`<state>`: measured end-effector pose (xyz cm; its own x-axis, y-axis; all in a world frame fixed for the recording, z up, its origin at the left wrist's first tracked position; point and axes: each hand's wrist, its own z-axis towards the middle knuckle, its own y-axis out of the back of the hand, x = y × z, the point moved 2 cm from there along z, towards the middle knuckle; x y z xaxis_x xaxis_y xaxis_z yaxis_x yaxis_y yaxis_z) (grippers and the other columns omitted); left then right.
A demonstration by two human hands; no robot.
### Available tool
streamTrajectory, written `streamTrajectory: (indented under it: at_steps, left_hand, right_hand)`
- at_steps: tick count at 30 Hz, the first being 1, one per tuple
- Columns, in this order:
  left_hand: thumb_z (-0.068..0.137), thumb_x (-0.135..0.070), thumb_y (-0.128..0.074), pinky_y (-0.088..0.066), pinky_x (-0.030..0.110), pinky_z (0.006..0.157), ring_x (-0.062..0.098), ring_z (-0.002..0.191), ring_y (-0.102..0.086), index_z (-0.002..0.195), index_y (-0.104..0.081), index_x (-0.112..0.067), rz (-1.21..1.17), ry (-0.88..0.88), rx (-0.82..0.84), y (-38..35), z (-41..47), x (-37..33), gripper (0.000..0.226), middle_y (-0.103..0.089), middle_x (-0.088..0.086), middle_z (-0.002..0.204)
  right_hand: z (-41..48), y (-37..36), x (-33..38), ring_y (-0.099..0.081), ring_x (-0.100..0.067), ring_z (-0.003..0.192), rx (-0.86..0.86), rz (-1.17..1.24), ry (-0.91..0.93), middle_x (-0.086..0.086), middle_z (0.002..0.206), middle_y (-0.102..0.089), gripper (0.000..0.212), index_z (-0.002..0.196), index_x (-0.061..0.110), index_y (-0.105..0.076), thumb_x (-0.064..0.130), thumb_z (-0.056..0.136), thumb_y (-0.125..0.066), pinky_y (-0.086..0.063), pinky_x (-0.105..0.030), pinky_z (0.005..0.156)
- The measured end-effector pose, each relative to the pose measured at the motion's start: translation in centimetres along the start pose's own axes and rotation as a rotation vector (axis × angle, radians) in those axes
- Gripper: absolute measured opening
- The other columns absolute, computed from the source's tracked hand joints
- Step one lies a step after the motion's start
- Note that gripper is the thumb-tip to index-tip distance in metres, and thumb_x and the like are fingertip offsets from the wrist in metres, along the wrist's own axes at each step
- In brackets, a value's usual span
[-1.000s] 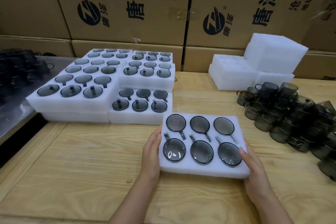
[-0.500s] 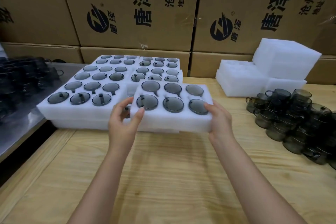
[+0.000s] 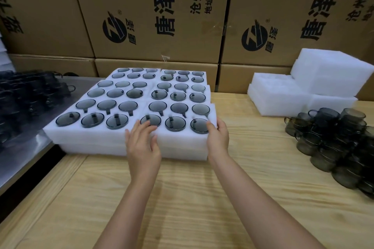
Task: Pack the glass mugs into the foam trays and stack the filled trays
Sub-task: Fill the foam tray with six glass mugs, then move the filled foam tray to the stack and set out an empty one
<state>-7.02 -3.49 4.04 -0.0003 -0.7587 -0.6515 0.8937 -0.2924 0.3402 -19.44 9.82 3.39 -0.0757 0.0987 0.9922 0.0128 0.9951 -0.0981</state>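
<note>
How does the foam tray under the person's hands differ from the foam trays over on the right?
The front tray holds six grey glass mugs; the right-hand trays show empty hollows. The front tray lies on another tray; the right-hand trays stand apart near the cardboard boxes. The left hand rests on the front tray and the right hand grips its corner; the right-hand trays go untouched. Both are white foam.

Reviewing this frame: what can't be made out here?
Head view: the lower trays are covered by the filled trays on top, so their contents are hidden.
Head view: the loose mug pile runs off the right edge; its count is unknowable.
Head view: the dark mugs at far left are dim and blurred.
Head view: the left hand covers part of the front tray.
</note>
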Motion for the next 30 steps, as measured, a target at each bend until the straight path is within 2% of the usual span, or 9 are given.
streamTrajectory:
  at_steps: [5,8,12,15,17,20,22,25,30]
  left_hand:
    - [0.081,-0.012,-0.049,-0.037,0.042,0.100,0.029,0.113,-0.050,0.107,-0.059,-0.008,-0.118,-0.241,0.027,-3.5,-5.4,-6.3,0.028,-0.060,0.016,0.115]
    - [0.084,-0.014,-0.050,-0.047,0.038,0.078,0.025,0.085,-0.057,0.092,-0.062,-0.008,-0.191,-0.203,0.257,-6.1,-8.7,-6.9,0.016,-0.061,0.007,0.091]
    - [0.089,-0.021,-0.051,-0.040,0.033,0.093,0.019,0.101,-0.052,0.104,-0.064,-0.016,-0.005,-0.170,0.679,-9.0,-9.8,-4.9,0.020,-0.060,-0.002,0.105]
    - [0.090,-0.033,-0.048,-0.023,0.021,0.103,0.010,0.124,-0.042,0.120,-0.056,-0.025,0.057,-0.169,0.668,-10.0,-9.6,-4.4,0.032,-0.051,-0.011,0.131]
    - [0.089,-0.035,-0.048,-0.016,0.019,0.107,0.004,0.132,-0.035,0.124,-0.055,-0.025,0.074,-0.190,0.682,-10.3,-9.7,-4.3,0.038,-0.043,-0.012,0.143]
    - [0.071,-0.035,-0.064,-0.037,0.016,0.094,0.003,0.109,-0.059,0.098,-0.069,-0.027,0.102,-0.218,0.672,-10.2,-9.4,-4.5,0.028,-0.063,-0.013,0.120]
    - [0.057,-0.037,-0.070,-0.038,0.019,0.082,0.003,0.091,-0.066,0.082,-0.070,-0.029,0.082,-0.218,0.661,-10.2,-9.3,-4.7,0.027,-0.069,-0.016,0.103]
    - [0.053,-0.036,-0.069,-0.036,0.020,0.080,0.002,0.088,-0.066,0.079,-0.070,-0.030,0.090,-0.244,0.606,-10.4,-9.5,-4.6,0.027,-0.069,-0.018,0.100]
    - [0.050,-0.035,-0.068,-0.036,0.022,0.081,-0.001,0.094,-0.053,0.077,-0.070,-0.029,0.078,-0.275,0.540,-10.8,-9.6,-4.4,0.028,-0.069,-0.019,0.098]
  right_hand:
    - [0.6,0.7,0.2,-0.043,-0.024,0.128,0.174,-0.099,0.031,-0.001,0.137,-0.048,0.043,0.133,0.022,-0.044,0.043,0.095,-0.047,-0.033,-0.044,0.109]
    - [1.8,3.4,0.7,-0.046,-0.006,0.115,0.204,-0.133,0.114,0.002,0.141,-0.037,0.044,0.133,0.014,-0.048,0.040,0.099,-0.038,-0.035,-0.012,0.100]
    - [6.6,9.8,2.0,-0.042,-0.023,0.124,0.058,-0.685,0.330,-0.010,0.148,-0.027,0.035,0.127,0.009,-0.052,0.027,0.098,-0.046,-0.029,-0.027,0.104]
    - [11.7,13.6,3.9,-0.020,-0.031,0.141,0.057,-1.108,0.389,-0.008,0.156,-0.001,0.046,0.137,0.012,-0.042,0.028,0.095,-0.050,-0.023,-0.037,0.112]
    - [14.8,15.2,6.1,-0.026,-0.035,0.137,0.011,-1.176,0.440,-0.004,0.156,0.007,0.056,0.144,0.015,-0.029,0.028,0.094,-0.050,-0.031,-0.043,0.107]
    - [18.6,16.3,9.0,-0.049,-0.037,0.116,-0.092,-1.080,0.478,-0.002,0.157,0.009,0.073,0.150,0.022,-0.001,0.027,0.095,-0.049,-0.041,-0.044,0.092]
    - [20.8,16.4,9.6,-0.047,-0.034,0.120,-0.081,-1.084,0.407,-0.004,0.158,0.005,0.076,0.150,0.022,0.006,0.028,0.096,-0.048,-0.039,-0.045,0.096]
    - [22.9,15.8,8.9,-0.041,-0.034,0.124,0.066,-1.198,0.232,-0.012,0.155,-0.007,0.072,0.151,0.016,-0.003,0.031,0.097,-0.048,-0.038,-0.045,0.100]
    - [23.8,14.6,8.0,-0.051,-0.032,0.090,0.038,-1.276,0.262,-0.016,0.143,-0.021,0.044,0.136,0.006,-0.035,0.027,0.098,-0.043,-0.041,-0.038,0.084]
